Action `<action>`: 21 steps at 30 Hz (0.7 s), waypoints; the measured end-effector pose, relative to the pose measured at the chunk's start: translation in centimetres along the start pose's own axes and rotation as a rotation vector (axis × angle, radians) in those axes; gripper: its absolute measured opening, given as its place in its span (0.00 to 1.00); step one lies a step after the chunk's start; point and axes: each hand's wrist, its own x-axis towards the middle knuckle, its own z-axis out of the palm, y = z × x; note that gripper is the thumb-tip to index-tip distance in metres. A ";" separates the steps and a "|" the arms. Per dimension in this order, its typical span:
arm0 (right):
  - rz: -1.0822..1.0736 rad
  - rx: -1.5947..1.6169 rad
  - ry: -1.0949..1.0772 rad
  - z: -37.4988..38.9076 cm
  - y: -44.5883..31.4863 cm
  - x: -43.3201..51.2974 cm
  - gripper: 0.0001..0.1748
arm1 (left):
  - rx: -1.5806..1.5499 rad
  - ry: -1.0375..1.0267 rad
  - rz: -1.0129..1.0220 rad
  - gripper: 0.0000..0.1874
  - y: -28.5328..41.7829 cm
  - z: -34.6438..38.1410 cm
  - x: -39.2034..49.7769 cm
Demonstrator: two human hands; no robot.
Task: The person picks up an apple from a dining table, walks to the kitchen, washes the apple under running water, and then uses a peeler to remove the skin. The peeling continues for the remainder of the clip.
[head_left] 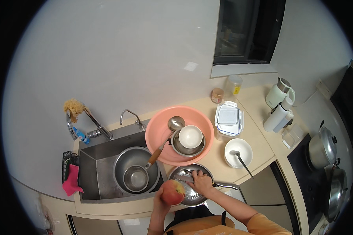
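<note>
My left hand [159, 200] holds a large red-yellow fruit [173, 192], perhaps a mango or an apple, at the counter's front edge. Just right of it, my right hand [202, 182] is over a steel pan [191, 196] and grips a knife [184, 178], whose blade points left towards the fruit. Fingers hide most of the knife's handle. The pan's handle [228, 186] points right. Behind the pan stands a pink plastic basin [156, 126] with a ladle [176, 123], a steel bowl [202, 148] and a small white bowl [190, 137] in it.
On the left, a sink [88, 179] holds a steel basin [120, 164] and a small saucepan [136, 178]. A white bowl [238, 147] with a spoon [243, 165], food containers [229, 117] and a kettle [275, 95] stand on the right. Pots [319, 149] are on the far-right stove.
</note>
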 end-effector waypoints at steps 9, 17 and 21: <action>-0.209 -0.041 0.023 -0.5 -0.6 0.3 0.31 | -0.268 -0.061 0.093 0.39 1.9 -0.8 -2.6; -0.411 0.282 0.077 1.9 0.5 1.2 0.20 | -0.283 -0.131 -0.228 0.36 -1.6 -1.4 -1.6; -0.442 0.023 0.269 1.9 0.6 1.0 0.21 | -0.216 -0.055 -0.264 0.35 -2.3 -0.6 -0.4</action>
